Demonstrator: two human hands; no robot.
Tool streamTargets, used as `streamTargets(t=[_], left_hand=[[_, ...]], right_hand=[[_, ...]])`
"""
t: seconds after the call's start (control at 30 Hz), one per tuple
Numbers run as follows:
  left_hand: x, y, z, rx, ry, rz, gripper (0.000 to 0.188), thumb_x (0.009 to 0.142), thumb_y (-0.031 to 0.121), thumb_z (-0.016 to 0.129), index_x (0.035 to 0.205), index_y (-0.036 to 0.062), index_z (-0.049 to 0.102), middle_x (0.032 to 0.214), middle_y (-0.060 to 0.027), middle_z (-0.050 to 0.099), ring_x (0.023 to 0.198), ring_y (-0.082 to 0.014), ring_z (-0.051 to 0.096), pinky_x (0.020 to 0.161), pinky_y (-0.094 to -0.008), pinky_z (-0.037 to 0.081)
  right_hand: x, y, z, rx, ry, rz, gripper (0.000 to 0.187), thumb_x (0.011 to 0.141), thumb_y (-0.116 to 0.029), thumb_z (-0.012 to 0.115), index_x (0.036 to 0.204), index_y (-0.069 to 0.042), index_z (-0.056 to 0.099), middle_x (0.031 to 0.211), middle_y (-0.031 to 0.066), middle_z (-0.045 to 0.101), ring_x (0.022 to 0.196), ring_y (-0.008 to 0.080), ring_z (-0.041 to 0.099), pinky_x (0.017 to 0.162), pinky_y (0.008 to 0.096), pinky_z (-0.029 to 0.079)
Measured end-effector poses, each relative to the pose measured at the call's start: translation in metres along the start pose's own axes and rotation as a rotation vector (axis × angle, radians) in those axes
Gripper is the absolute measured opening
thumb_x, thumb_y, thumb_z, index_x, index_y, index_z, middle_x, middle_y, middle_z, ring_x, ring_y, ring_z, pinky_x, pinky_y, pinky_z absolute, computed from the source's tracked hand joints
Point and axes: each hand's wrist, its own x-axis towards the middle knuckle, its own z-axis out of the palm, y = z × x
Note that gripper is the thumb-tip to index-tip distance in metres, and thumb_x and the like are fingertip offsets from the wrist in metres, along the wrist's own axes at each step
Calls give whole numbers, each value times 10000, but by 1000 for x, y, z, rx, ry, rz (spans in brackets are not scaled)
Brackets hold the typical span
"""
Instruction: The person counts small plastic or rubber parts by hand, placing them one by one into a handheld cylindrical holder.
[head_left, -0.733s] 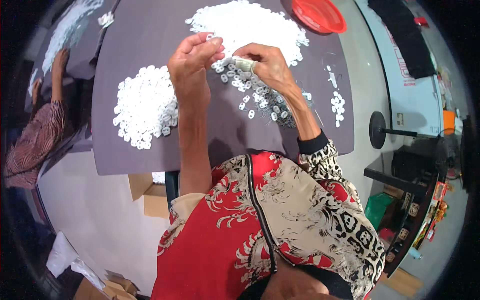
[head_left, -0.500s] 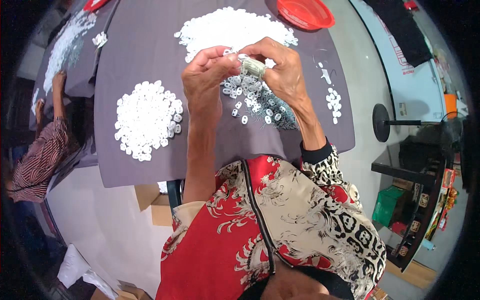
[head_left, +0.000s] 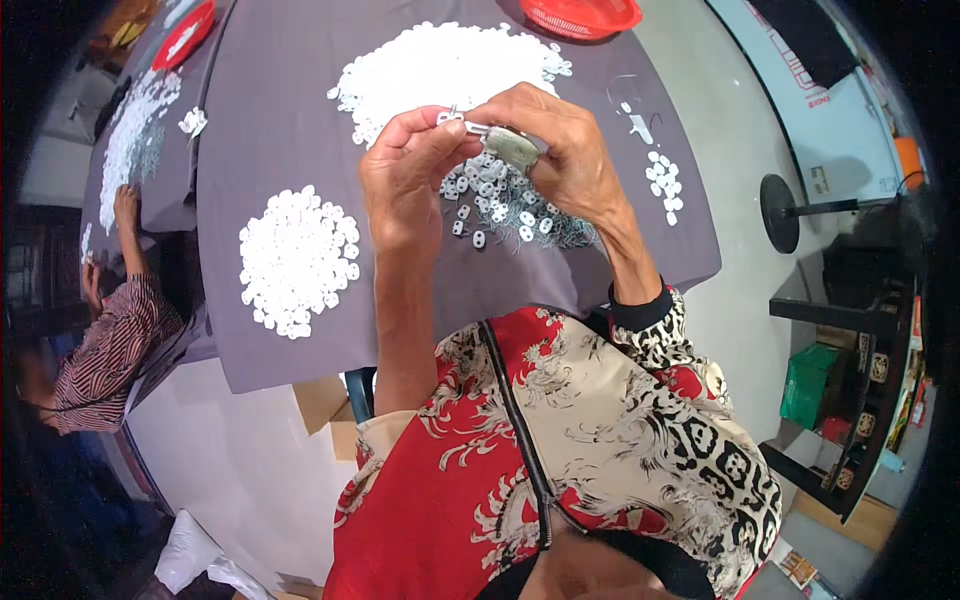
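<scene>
My left hand [head_left: 415,170] pinches a small white plastic piece with two holes [head_left: 450,117] between thumb and fingertips. My right hand [head_left: 565,150] is closed around a small tool [head_left: 512,150] with a broad, pale greenish-grey body. The tool's narrow front end reaches toward the white piece; whether they touch cannot be made out. Below the hands lie similar two-holed pieces [head_left: 480,205], loosely scattered among thin grey-green scraps [head_left: 565,232]. Beyond the hands spreads a large white heap of pieces [head_left: 440,70].
A rounded pile of white pieces [head_left: 298,262] lies left on the grey-covered table [head_left: 270,130]. A few white pieces [head_left: 664,185] lie at the right. A red basket [head_left: 585,15] stands at the far edge. Left, another person [head_left: 115,330] works at a second table.
The tool has turned in my right hand, showing its broad side and narrow front end. The white piece in my left fingertips shows more clearly. The whole view has shifted slightly.
</scene>
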Motion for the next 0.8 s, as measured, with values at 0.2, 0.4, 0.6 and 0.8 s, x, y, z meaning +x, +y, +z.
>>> streamTargets(t=[0.2, 0.4, 0.6, 0.8], left_hand=[[1, -2, 5, 0, -10, -64, 219, 757, 46, 608, 928, -49, 509, 779, -111, 608, 691, -164, 613, 687, -259, 514], [4, -7, 3, -44, -10, -86, 238, 764, 45, 598, 947, -56, 484, 779, -121, 607, 709, -168, 613, 697, -269, 518], [5, -9, 4, -57, -18, -101, 248, 765, 38, 600, 954, -53, 469, 787, -126, 606, 717, -176, 613, 702, -282, 524], [5, -10, 4, -77, -15, -96, 239, 763, 21, 594, 954, -54, 472, 806, -136, 605, 735, -191, 617, 713, -295, 528]], right_hand=[[-1, 1, -8, 245, -47, 410, 195, 742, 11, 515, 903, 1, 623, 818, 52, 610, 766, 131, 568, 675, 241, 450], [-4, 4, -5, 414, -13, 575, 155, 770, -23, 532, 887, 0, 631, 793, 44, 623, 730, 101, 569, 680, 224, 449], [-4, 1, -6, 341, 13, 524, 147, 770, -18, 532, 880, 7, 627, 792, 49, 622, 742, 105, 574, 680, 224, 455], [-6, 5, -3, 378, 31, 525, 154, 774, -64, 580, 902, 13, 617, 802, 50, 620, 741, 101, 572, 674, 224, 455]])
